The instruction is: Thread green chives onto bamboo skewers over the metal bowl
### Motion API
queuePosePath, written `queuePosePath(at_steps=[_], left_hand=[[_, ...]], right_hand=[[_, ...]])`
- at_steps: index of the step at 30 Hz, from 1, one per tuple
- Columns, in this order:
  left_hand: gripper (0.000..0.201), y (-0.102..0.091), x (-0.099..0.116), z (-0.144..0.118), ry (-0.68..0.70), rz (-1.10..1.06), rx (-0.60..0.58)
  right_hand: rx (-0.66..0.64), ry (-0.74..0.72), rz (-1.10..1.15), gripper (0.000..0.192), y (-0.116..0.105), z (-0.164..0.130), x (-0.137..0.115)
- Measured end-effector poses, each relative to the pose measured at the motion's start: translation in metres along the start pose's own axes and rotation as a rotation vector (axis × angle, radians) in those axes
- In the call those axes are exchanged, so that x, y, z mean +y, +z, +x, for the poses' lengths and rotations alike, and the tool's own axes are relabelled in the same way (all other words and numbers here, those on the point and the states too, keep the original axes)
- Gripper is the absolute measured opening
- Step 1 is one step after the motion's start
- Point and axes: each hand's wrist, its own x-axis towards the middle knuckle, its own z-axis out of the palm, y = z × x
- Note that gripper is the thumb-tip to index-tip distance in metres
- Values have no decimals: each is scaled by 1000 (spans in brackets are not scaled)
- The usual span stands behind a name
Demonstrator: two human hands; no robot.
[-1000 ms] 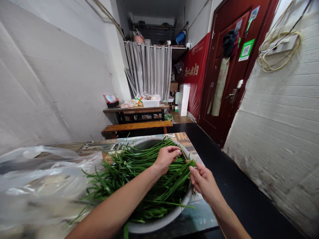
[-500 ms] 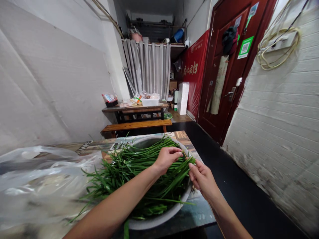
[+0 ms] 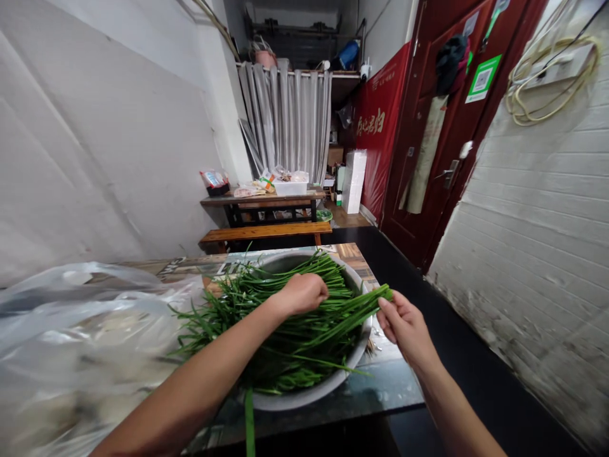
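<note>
Long green garlic chives (image 3: 266,346) heap over a round metal basin (image 3: 314,400) on the table in front of me. My right hand (image 3: 406,324) pinches the stem ends of a small bunch just past the basin's right rim; the leaves trail back over the heap. Above the middle of the pile is my left hand (image 3: 304,293), its fingers curled in. Whatever those fingers hold, if anything, is hidden from view. One loose leaf hangs over the basin's near edge.
A filled clear plastic bag (image 3: 95,343) lies left of the basin. Small brownish scraps (image 3: 371,347) sit by its right rim. Beyond are a wooden bench (image 3: 266,233), a second table with a white tub (image 3: 291,187), and a red door (image 3: 428,165) at right.
My left hand has moved left, away from the stem ends, over the pile. My right hand has shifted right, drawing the bunch outward. The camera view has shifted slightly.
</note>
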Motion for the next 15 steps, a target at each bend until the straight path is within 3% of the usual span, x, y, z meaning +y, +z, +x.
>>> queuePosePath(at_steps=[3, 6, 8, 11, 13, 15], left_hand=[[27, -7, 12, -1, 13, -120, -154], [56, -1, 29, -2, 57, -410, -500], [53, -2, 34, -4, 30, -467, -700], [37, -18, 28, -17, -42, -380, -789], [32, -33, 16, -32, -92, -242, -823], [29, -44, 1, -50, -153, -47, -889]], right_hand=[[-29, -76, -20, 18, 2, 8, -17], [-40, -205, -28, 13, 10, 24, -44], [-7, -311, -18, 10, 11, 37, -66], [76, -449, 76, 11, 3, 48, -91], [101, -429, 58, 13, -6, 44, -92], [57, -273, -30, 11, -14, 27, -76]])
